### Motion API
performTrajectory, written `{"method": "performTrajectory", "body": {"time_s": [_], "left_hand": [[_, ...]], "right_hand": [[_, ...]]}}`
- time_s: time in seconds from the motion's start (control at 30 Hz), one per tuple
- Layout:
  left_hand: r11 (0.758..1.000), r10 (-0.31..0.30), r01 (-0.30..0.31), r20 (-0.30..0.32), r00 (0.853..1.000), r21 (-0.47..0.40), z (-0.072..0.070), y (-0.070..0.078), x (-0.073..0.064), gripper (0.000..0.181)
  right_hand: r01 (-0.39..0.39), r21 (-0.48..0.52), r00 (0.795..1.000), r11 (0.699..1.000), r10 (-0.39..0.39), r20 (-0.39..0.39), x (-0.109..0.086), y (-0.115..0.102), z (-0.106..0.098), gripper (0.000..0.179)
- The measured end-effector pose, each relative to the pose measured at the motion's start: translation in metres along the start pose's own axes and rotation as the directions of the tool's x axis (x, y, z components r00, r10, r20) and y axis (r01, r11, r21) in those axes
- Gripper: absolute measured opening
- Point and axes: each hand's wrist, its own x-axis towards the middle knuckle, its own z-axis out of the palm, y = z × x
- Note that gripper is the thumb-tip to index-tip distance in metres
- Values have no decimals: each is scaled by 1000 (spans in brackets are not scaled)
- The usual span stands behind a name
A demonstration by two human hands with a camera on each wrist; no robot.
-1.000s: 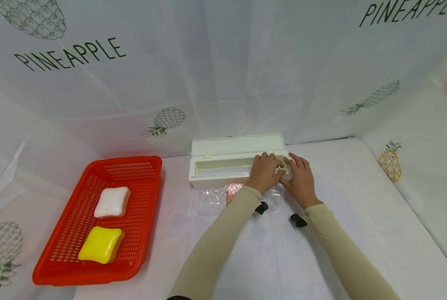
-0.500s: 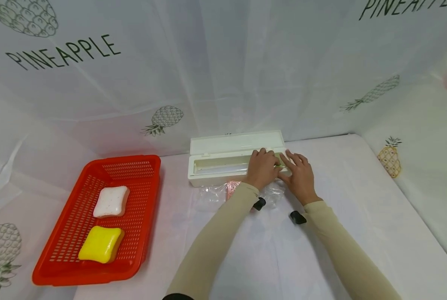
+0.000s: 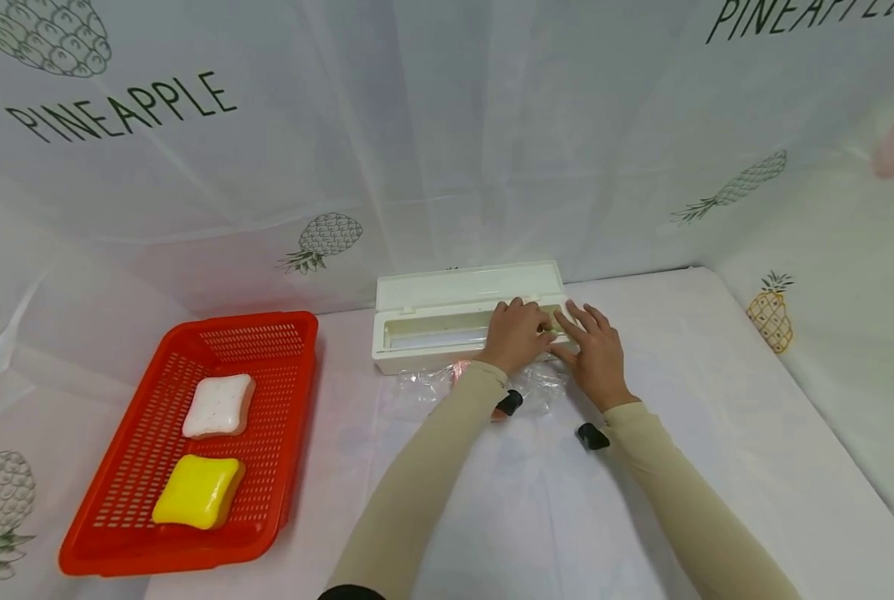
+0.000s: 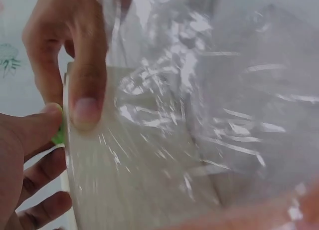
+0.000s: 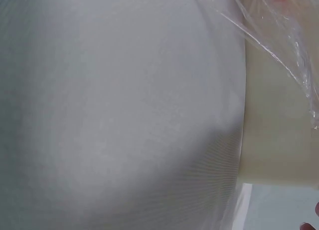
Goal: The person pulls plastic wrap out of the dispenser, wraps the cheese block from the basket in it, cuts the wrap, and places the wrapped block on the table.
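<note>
A long white plastic wrap dispenser (image 3: 409,361) stands at the back of the table with its lid raised. My left hand (image 3: 512,337) reaches over its front rim, thumb and forefinger pinching a small green slider (image 4: 59,135) there. Close to the right end, my right hand (image 3: 595,357) grips the dispenser, thumb pressed on the front wall and forefinger over the rim. Clear plastic film (image 4: 164,105) hangs crinkled down the front and onto the table. A pinkish-orange piece (image 3: 499,414) shows by the film, mostly hidden by my left forearm.
A red plastic basket (image 3: 297,433) stands on the left, holding a white sponge-like block (image 3: 217,406) and a yellow one (image 3: 197,492). Behind the dispenser hangs a curtain (image 3: 447,167) printed with pineapples. White cloth covers the table (image 3: 536,517).
My left hand has slid slightly left along the rim with the green slider. The gap to my right hand has widened a little; the right hand keeps its place on the dispenser.
</note>
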Motion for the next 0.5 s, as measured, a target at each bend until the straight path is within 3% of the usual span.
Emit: {"method": "performTrajectory", "body": {"time_s": [0.23,0.5], "left_hand": [[999,19,-20,-18,1000,-46,3,-15,-9,25],[998,14,-16,-25,1000,-64,3,-23,-19,26]], "right_hand": [[12,42,1000,999,-12,4,0,0,0,72],[-12,105,997,994,4,72,1,-2,-4,70]]}}
